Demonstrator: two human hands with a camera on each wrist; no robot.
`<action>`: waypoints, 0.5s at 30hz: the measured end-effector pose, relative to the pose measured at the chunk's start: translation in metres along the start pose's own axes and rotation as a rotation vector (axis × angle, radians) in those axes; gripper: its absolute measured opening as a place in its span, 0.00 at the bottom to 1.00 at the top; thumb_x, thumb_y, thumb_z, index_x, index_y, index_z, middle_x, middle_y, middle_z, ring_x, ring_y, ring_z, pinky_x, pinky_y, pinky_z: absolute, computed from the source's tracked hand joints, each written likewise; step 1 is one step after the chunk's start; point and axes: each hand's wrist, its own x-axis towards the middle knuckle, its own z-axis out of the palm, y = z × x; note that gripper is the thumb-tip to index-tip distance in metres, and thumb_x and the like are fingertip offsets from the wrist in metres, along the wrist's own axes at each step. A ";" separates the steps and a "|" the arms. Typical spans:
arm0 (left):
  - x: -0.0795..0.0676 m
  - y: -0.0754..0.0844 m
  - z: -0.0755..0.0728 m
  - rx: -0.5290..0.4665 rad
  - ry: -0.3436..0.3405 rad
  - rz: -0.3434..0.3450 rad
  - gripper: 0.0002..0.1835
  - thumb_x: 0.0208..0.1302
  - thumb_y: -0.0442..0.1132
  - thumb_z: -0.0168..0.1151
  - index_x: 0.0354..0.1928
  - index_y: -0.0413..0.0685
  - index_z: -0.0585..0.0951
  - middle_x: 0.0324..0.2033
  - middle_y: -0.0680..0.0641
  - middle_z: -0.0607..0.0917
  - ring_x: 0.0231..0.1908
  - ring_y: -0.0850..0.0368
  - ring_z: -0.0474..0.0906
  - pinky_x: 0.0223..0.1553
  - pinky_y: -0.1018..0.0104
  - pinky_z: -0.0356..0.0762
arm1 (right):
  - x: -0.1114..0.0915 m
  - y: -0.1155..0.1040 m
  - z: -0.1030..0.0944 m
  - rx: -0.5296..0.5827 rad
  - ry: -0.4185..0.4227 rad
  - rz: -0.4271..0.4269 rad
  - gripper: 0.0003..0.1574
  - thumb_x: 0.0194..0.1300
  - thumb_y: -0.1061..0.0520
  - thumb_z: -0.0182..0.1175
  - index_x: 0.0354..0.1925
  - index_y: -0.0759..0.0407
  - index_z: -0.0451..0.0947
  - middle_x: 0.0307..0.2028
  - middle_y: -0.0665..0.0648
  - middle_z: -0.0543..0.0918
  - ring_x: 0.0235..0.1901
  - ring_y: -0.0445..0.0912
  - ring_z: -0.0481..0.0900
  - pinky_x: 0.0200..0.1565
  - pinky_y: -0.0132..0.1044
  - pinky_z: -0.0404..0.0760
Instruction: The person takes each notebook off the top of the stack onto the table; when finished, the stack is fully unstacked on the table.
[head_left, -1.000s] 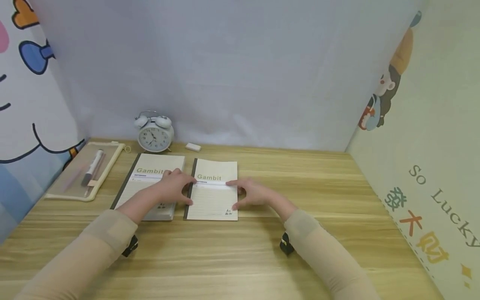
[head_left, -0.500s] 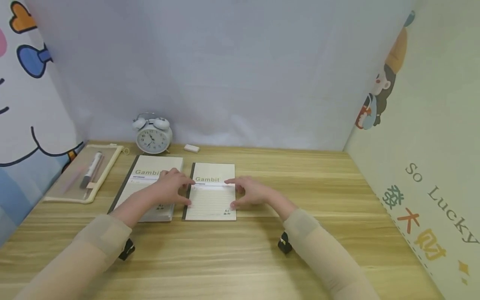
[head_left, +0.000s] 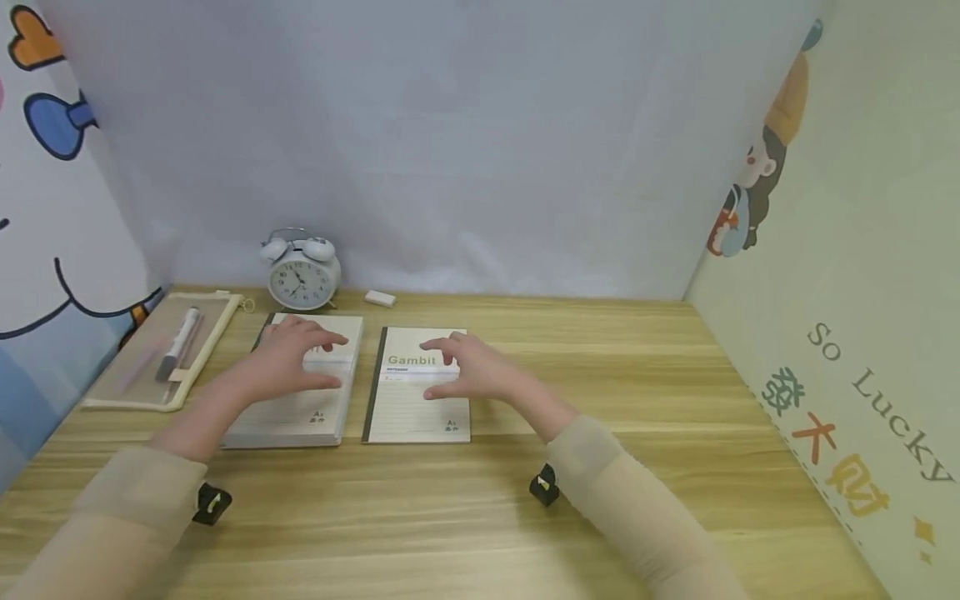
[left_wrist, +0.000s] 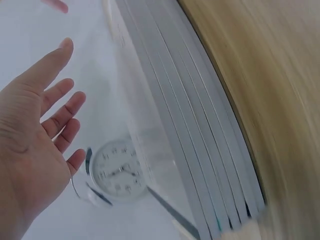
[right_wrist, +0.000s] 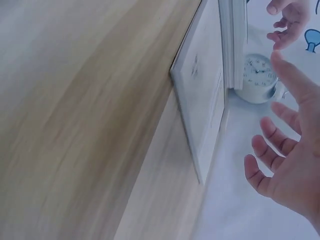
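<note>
A stack of white notebooks (head_left: 288, 421) with dark spines lies left of centre, its several layers showing as pale edges (left_wrist: 200, 120) in the left wrist view. Over this stack hovers my left hand (head_left: 283, 358), thumb and fingers spread apart and holding nothing. To its right lies a single white "Gambit" notebook (head_left: 412, 417), flat on the table with its dark spine to the left. Above that notebook's right half is my right hand (head_left: 480, 367), likewise spread with nothing in it. In the right wrist view, a gap separates the right hand's fingers (right_wrist: 270, 155) from the notebook cover.
Behind the stack stands a white twin-bell alarm clock (head_left: 303, 279), with a white eraser (head_left: 380, 298) to its right. A zippered mesh pouch (head_left: 142, 367) with a marker (head_left: 178, 343) inside lies at the left. A pale cloth wall (head_left: 480, 167) closes off the wooden table's back.
Both hands have let go of the single notebook's sides and lifted. The left hand has moved left over the stack, while the right has shifted slightly left and up. The notebook stays flat.
</note>
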 end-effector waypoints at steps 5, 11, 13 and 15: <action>-0.014 -0.027 -0.006 -0.011 0.046 -0.017 0.31 0.50 0.52 0.72 0.55 0.46 0.78 0.44 0.43 0.81 0.52 0.40 0.66 0.52 0.39 0.57 | 0.012 -0.013 0.008 0.034 0.038 0.008 0.48 0.54 0.37 0.67 0.68 0.48 0.63 0.48 0.58 0.75 0.46 0.49 0.72 0.44 0.37 0.72; -0.035 -0.056 -0.007 -0.019 0.082 -0.101 0.34 0.51 0.55 0.70 0.58 0.45 0.75 0.50 0.37 0.77 0.58 0.33 0.60 0.55 0.29 0.48 | 0.028 -0.028 0.020 0.050 0.065 0.011 0.46 0.56 0.35 0.64 0.68 0.47 0.62 0.56 0.55 0.73 0.56 0.48 0.70 0.55 0.40 0.72; -0.040 -0.064 -0.005 -0.005 0.097 -0.117 0.37 0.51 0.57 0.70 0.59 0.43 0.74 0.53 0.34 0.74 0.58 0.32 0.59 0.58 0.29 0.45 | 0.034 -0.033 0.026 0.068 0.076 0.015 0.47 0.56 0.35 0.64 0.69 0.47 0.62 0.59 0.55 0.73 0.59 0.49 0.68 0.57 0.41 0.71; -0.044 -0.072 -0.003 -0.003 0.109 -0.133 0.40 0.49 0.58 0.70 0.60 0.40 0.73 0.57 0.32 0.71 0.59 0.30 0.59 0.60 0.29 0.42 | 0.040 -0.037 0.033 0.092 0.080 0.016 0.48 0.56 0.35 0.64 0.69 0.48 0.60 0.62 0.56 0.71 0.61 0.50 0.67 0.60 0.42 0.69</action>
